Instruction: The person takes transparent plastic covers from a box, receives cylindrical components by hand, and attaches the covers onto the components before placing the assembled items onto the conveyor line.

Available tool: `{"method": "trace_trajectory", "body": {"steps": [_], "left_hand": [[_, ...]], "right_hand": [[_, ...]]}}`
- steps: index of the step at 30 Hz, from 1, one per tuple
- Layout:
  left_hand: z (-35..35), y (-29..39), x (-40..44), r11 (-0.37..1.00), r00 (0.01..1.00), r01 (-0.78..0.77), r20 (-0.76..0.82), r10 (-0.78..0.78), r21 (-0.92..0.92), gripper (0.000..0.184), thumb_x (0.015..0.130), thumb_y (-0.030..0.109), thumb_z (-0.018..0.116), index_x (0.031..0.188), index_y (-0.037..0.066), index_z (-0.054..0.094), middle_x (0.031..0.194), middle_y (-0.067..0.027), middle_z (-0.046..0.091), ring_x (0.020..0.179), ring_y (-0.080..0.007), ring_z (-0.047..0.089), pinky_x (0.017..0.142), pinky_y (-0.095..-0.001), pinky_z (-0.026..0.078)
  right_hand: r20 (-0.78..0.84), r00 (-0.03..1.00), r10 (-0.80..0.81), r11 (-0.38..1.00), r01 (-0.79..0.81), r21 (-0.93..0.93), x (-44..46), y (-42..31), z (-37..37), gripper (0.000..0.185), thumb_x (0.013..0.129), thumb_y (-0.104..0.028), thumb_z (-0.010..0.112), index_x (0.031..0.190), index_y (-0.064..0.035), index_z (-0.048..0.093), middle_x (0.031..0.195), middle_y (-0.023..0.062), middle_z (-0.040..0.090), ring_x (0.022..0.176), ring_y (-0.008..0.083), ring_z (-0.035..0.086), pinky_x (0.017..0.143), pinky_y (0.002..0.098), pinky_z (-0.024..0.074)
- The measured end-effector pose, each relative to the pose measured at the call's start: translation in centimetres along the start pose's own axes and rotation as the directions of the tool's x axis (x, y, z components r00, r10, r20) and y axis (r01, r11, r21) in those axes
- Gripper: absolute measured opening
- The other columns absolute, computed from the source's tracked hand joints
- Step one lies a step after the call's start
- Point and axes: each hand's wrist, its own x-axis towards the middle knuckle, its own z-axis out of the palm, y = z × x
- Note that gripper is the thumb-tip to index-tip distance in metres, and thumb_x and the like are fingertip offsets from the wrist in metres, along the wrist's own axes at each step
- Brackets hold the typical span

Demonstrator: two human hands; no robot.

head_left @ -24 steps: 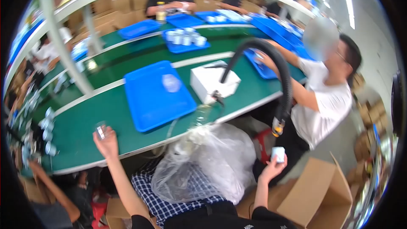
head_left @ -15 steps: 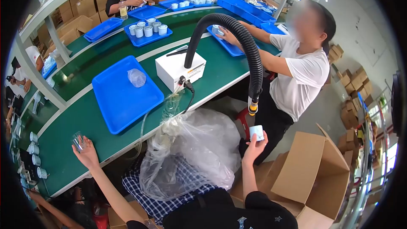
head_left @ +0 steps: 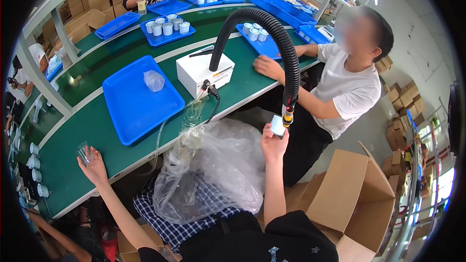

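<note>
My left hand (head_left: 94, 167) holds a small clear plastic cup (head_left: 86, 153) over the green bench's near edge at the left. In my right hand (head_left: 274, 143) is a pale blue jar (head_left: 277, 125), held right at the yellow-ringed nozzle (head_left: 288, 116) of a black ribbed hose (head_left: 291, 58). That hose rises from a white box-shaped machine (head_left: 199, 73) on the bench. To the machine's left lies a blue tray (head_left: 138, 111) with a crumpled clear plastic piece (head_left: 154, 81) in it. A clear plastic bag (head_left: 218, 165) rests across my lap.
A co-worker in a white shirt (head_left: 349, 87) sits at the right beside a tray of jars (head_left: 264, 46). An open cardboard box (head_left: 335, 189) stands at my right. More jars (head_left: 36, 174) line the left end; another tray of jars (head_left: 167, 39) is farther back.
My right hand has raised the jar up and left to the hose's nozzle. The co-worker's hand has drawn back from the jars. My left hand still holds the clear cup.
</note>
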Motion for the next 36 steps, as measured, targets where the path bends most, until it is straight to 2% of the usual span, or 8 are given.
{"method": "trace_trajectory", "body": {"steps": [5,6,7,12,18,21,30,36], "left_hand": [[1.0,-0.1,-0.5,1.000,0.999,-0.026,-0.033,0.026,0.014,0.054,0.087,0.035,0.052,0.118,-0.009,0.041,0.101,-0.0155,0.051,0.097,-0.0231,0.049,0.085,-0.0318,0.041],[0.0,0.1,0.0,1.000,1.000,0.002,0.015,-0.002,0.006,0.053,0.087,0.035,0.052,0.116,-0.009,0.042,0.101,-0.0154,0.051,0.096,-0.0232,0.049,0.084,-0.0318,0.041],[-0.2,0.1,0.0,1.000,1.000,0.005,0.011,-0.005,0.001,0.052,0.087,0.035,0.052,0.114,-0.009,0.043,0.101,-0.0150,0.051,0.096,-0.0230,0.049,0.084,-0.0318,0.042],[0.4,0.0,-0.2,1.000,1.000,-0.014,-0.008,0.014,0.004,0.043,0.086,0.037,0.052,0.101,-0.003,0.051,0.099,-0.0137,0.054,0.093,-0.0219,0.052,0.083,-0.0318,0.043],[2.0,-0.8,-0.9,0.979,0.994,-0.101,-0.017,0.105,0.175,0.045,0.086,0.034,0.051,0.117,0.003,0.044,0.104,-0.0126,0.051,0.088,-0.0222,0.052,0.078,-0.0301,0.043],[3.4,-2.0,-1.9,0.934,0.992,-0.114,-0.019,0.128,0.338,0.046,0.088,0.038,0.047,0.122,0.007,0.041,0.107,-0.0111,0.050,0.081,-0.0182,0.053,0.069,-0.0262,0.044],[11.6,-6.9,-11.6,0.664,0.919,0.104,0.184,-0.349,0.741,0.041,0.092,0.037,0.042,0.117,0.006,0.044,0.102,-0.0113,0.056,0.065,-0.0145,0.056,0.057,-0.0250,0.046],[12.7,-5.6,-13.7,0.755,0.817,0.332,0.228,-0.530,0.565,0.045,0.087,0.027,0.047,0.125,0.005,0.037,0.110,-0.0165,0.052,0.075,-0.0202,0.057,0.054,-0.0287,0.051]], "right_hand": [[0.367,0.919,0.142,0.898,-0.276,0.343,0.7,-2.2,0.3,0.049,0.088,-0.018,0.041,0.131,0.0028,0.030,0.071,0.0029,0.037,0.051,0.0084,0.032,0.045,0.0198,0.0311],[0.388,0.906,0.169,0.879,-0.316,0.357,0.1,-2.3,0.7,0.022,0.084,-0.020,0.049,0.085,0.0014,0.043,0.061,0.0022,0.039,0.045,0.0081,0.031,0.039,0.0184,0.0313],[0.476,0.852,0.219,0.854,-0.403,0.328,-0.3,-2.6,0.3,0.020,0.084,-0.020,0.048,0.082,0.0000,0.044,0.059,0.0021,0.039,0.044,0.0079,0.032,0.038,0.0188,0.0316],[0.349,0.829,0.438,0.849,-0.254,-0.462,-1.9,-4.2,-2.7,0.074,0.079,-0.053,0.049,0.128,0.0005,0.037,0.070,0.0139,0.050,0.048,0.0151,0.046,0.040,0.0215,0.0397],[0.059,0.997,-0.056,0.189,0.068,-0.980,-2.1,-1.3,-0.9,0.038,0.086,-0.025,0.050,0.118,-0.0043,0.051,0.080,-0.0020,0.055,0.060,0.0037,0.048,0.044,0.0172,0.0315],[0.104,0.994,0.031,0.007,0.103,-0.995,-3.0,1.3,0.0,0.034,0.082,-0.011,0.055,0.115,-0.0021,0.054,0.088,0.0013,0.057,0.072,0.0042,0.050,0.055,0.0200,0.0397],[0.718,0.475,0.509,-0.224,0.878,-0.422,-6.4,16.6,6.7,0.057,0.062,-0.004,0.070,0.117,-0.0046,0.053,0.100,0.0108,0.056,0.088,0.0243,0.055,0.077,0.0312,0.0445],[0.726,0.220,0.652,-0.379,0.923,0.060,-7.1,20.1,9.3,0.065,0.054,-0.006,0.072,0.116,-0.0145,0.055,0.103,0.0037,0.054,0.073,0.0239,0.048,0.061,0.0318,0.0449]]}}
